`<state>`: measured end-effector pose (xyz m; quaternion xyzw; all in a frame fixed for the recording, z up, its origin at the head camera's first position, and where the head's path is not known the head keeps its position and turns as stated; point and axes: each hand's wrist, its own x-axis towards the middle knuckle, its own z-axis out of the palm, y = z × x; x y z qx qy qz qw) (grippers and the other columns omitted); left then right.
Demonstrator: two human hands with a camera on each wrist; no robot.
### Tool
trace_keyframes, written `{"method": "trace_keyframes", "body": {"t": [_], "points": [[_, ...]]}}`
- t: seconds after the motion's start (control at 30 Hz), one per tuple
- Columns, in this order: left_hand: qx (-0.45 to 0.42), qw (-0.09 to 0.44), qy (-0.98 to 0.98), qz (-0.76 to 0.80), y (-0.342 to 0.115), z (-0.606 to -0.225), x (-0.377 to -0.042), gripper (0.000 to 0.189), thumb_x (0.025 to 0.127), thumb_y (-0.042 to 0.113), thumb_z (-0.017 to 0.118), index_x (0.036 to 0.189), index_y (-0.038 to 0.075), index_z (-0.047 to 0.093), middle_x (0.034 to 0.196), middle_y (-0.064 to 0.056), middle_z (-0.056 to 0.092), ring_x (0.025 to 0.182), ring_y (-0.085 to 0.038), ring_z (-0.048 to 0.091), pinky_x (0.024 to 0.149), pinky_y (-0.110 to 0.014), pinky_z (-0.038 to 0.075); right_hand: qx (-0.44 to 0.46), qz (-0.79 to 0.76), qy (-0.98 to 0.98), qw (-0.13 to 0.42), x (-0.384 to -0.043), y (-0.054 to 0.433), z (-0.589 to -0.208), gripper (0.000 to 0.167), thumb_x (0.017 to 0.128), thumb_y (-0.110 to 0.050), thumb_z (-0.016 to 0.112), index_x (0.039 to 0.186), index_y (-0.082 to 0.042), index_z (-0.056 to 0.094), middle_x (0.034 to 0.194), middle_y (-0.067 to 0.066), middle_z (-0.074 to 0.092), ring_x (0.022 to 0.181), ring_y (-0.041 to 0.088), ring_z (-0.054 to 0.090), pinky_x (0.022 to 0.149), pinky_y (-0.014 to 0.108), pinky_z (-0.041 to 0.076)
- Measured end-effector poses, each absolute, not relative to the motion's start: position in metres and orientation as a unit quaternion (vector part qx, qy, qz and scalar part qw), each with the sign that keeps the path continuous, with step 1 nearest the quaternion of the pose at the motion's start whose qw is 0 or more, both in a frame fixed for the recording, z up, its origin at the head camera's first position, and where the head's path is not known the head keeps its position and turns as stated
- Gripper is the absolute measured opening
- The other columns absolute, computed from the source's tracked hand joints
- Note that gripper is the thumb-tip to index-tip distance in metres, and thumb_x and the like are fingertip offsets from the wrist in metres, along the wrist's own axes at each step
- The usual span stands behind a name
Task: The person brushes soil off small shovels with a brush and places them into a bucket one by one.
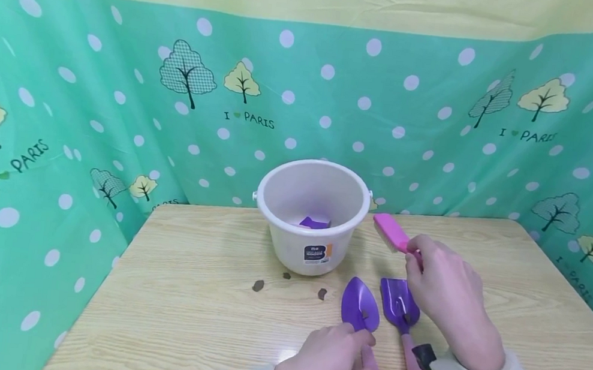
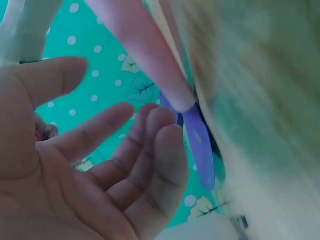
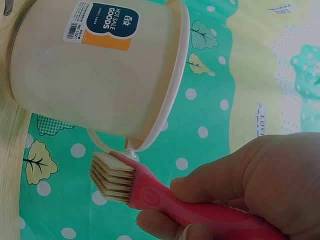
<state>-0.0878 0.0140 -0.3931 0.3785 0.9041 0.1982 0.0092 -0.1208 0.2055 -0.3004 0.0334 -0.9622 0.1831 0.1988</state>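
My right hand (image 1: 448, 285) grips the handle of a pink brush (image 1: 390, 231) near the bucket's right side. In the right wrist view, thumb and fingers close round the brush (image 3: 200, 214), its pale bristles (image 3: 112, 177) overlapping the area below the bucket's rim. My left hand (image 1: 329, 360) is over the handle of a purple pointed trowel (image 1: 359, 303), its fingers loosely bent and apart from the thumb, palm bare in the left wrist view. Right of that trowel lies a purple square-ended shovel (image 1: 398, 301) with a pink handle. Both blades carry a dark bit.
A white bucket (image 1: 295, 248) stands at the table's back, with a purple piece (image 1: 315, 223) inside. Several dark bits, one a dark flake (image 1: 258, 285), lie before it on the wooden table (image 1: 179, 317). A green dotted curtain (image 1: 325, 116) hangs behind and at both sides.
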Motion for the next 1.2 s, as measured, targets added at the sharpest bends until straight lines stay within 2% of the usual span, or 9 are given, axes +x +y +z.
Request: {"method": "trace_keyframes", "body": {"t": [0.27, 0.5, 0.57, 0.8, 1.2], "points": [[0.381, 0.066, 0.903, 0.188, 0.025, -0.403, -0.082, 0.023, 0.089, 0.053, 0.054, 0.093, 0.031, 0.059, 0.073, 0.018, 0.045, 0.067, 0.003, 0.044, 0.055, -0.019, 0.035, 0.037, 0.180, -0.963, 0.200, -0.121, 0.204, -0.302, 0.015, 0.087, -0.007, 0.058, 0.100, -0.004, 0.063, 0.066, 0.002, 0.050, 0.049, 0.015, 0.041, 0.042, 0.030, 0.030], [0.378, 0.097, 0.904, 0.172, 0.030, -0.410, -0.079, 0.035, 0.093, 0.057, 0.045, 0.109, 0.032, 0.062, 0.077, 0.013, 0.047, 0.069, -0.001, 0.045, 0.054, -0.021, 0.036, 0.040, 0.180, -0.964, 0.193, -0.121, 0.202, -0.303, 0.015, 0.087, -0.007, 0.057, 0.101, -0.004, 0.063, 0.065, 0.002, 0.050, 0.048, 0.015, 0.040, 0.040, 0.029, 0.030], [0.381, 0.095, 0.904, 0.169, 0.030, -0.411, -0.079, 0.034, 0.093, 0.056, 0.045, 0.107, 0.031, 0.063, 0.076, 0.014, 0.046, 0.068, -0.001, 0.045, 0.053, -0.021, 0.035, 0.042, 0.179, -0.963, 0.194, -0.121, 0.202, -0.303, 0.015, 0.087, -0.007, 0.057, 0.101, -0.004, 0.063, 0.065, 0.002, 0.049, 0.047, 0.015, 0.039, 0.040, 0.029, 0.030], [0.357, 0.091, 0.917, 0.153, 0.028, -0.405, -0.077, 0.025, 0.088, 0.055, 0.054, 0.084, 0.030, 0.056, 0.071, 0.012, 0.042, 0.060, -0.003, 0.041, 0.050, -0.022, 0.034, 0.043, 0.178, -0.963, 0.197, -0.121, 0.201, -0.304, 0.014, 0.087, -0.007, 0.057, 0.099, -0.003, 0.063, 0.065, 0.002, 0.050, 0.048, 0.015, 0.040, 0.040, 0.029, 0.030], [0.302, 0.070, 0.946, 0.101, 0.026, -0.401, -0.071, 0.018, 0.081, 0.042, 0.066, 0.082, 0.026, 0.058, 0.072, 0.006, 0.045, 0.060, -0.010, 0.044, 0.051, -0.027, 0.035, 0.040, 0.181, -0.965, 0.188, -0.120, 0.199, -0.303, 0.014, 0.087, -0.007, 0.057, 0.100, -0.004, 0.063, 0.067, 0.003, 0.052, 0.049, 0.015, 0.041, 0.041, 0.029, 0.031]]}}
